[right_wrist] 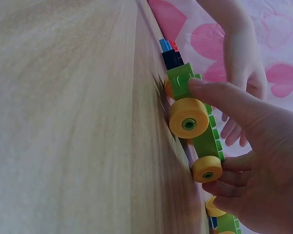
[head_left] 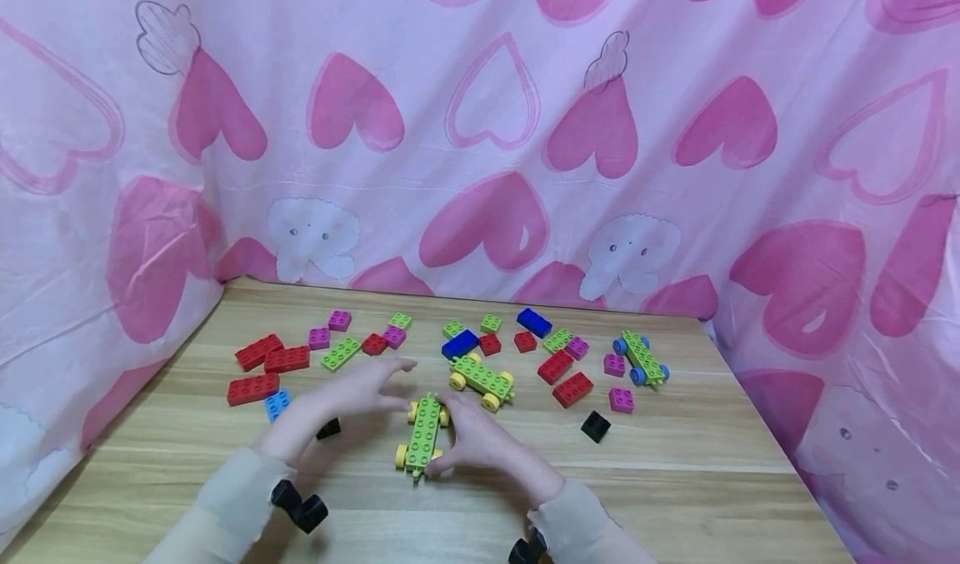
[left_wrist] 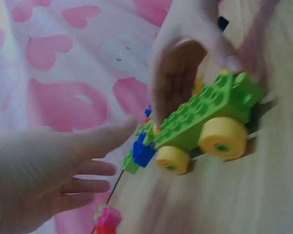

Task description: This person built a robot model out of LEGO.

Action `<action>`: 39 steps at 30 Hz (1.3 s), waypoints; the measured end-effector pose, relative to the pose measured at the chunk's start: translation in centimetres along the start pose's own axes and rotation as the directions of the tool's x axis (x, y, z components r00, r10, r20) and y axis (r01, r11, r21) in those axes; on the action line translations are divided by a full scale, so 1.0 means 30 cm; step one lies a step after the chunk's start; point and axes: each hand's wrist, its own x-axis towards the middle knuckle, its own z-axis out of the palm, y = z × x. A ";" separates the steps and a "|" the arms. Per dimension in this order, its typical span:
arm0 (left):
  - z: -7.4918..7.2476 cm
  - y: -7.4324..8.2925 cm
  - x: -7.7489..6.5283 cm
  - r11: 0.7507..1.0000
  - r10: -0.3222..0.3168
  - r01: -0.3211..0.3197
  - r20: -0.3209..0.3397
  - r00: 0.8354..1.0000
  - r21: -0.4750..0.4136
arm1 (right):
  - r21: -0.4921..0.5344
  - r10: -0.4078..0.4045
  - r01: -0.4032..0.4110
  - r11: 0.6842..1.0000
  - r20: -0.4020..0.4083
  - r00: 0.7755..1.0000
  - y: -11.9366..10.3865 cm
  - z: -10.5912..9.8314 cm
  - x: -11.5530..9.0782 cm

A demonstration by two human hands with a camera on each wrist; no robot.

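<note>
A green toy car base with yellow wheels (head_left: pixel 425 432) stands on its wheels at the table's front middle. My right hand (head_left: pixel 480 439) holds it lengthwise, the thumb at its near end and the fingers by the far wheel, as the right wrist view shows. To its left, my left hand (head_left: pixel 365 389) hovers apart from it with fingers extended and nothing held; its thumb and fingers (left_wrist: pixel 95 185) show in the left wrist view. Just beyond lies a second green car base with yellow wheels (head_left: pixel 482 380).
Red bricks (head_left: pixel 252 389), a light blue brick (head_left: pixel 277 405) and a black brick (head_left: pixel 328 428) lie at left. Blue, green and magenta bricks spread along the back. A green car base with blue wheels (head_left: pixel 641 358) and another black brick (head_left: pixel 596 426) are at right. A heart-patterned curtain (head_left: pixel 480 131) encloses the table.
</note>
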 end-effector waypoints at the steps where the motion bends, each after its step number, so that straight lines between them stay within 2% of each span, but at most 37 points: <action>1: -0.009 -0.003 0.006 1.000 -0.003 0.005 -0.040 0.999 0.030 | 0.000 0.001 -0.001 1.000 0.003 1.000 0.001 0.001 0.000; 5: -0.033 -0.021 0.028 0.995 -0.011 0.031 -0.199 0.980 0.095 | -0.005 0.003 -0.003 1.000 0.009 1.000 0.003 0.002 -0.001; 10: -0.036 -0.043 0.044 0.986 -0.054 0.101 -0.326 0.944 0.130 | -0.012 0.002 -0.002 1.000 0.016 1.000 0.002 0.002 -0.002; 13: -0.031 -0.058 0.055 0.979 -0.084 0.148 -0.391 0.917 0.137 | -0.008 -0.003 0.003 1.000 0.019 1.000 0.002 0.003 -0.001; 18: -0.021 -0.092 0.079 0.975 -0.113 0.190 -0.475 0.873 0.117 | -0.016 -0.005 0.005 1.000 0.019 1.000 0.003 0.005 0.002; 21: -0.018 -0.112 0.094 0.972 -0.122 0.204 -0.501 0.857 0.112 | -0.016 -0.003 0.003 1.000 0.018 1.000 0.005 0.006 0.003; 23: -0.015 -0.126 0.105 0.969 -0.127 0.215 -0.505 0.854 0.120 | -0.012 -0.005 0.005 1.000 0.019 1.000 0.006 0.006 0.004; 30: -0.002 -0.162 0.146 0.958 -0.144 0.239 -0.454 0.879 0.159 | -0.011 -0.018 0.019 1.000 0.016 1.000 0.007 0.002 0.007; 39: 0.016 -0.185 0.172 0.946 -0.202 0.291 -0.442 0.874 0.145 | 0.000 -0.014 0.014 1.000 0.019 1.000 0.014 -0.003 0.010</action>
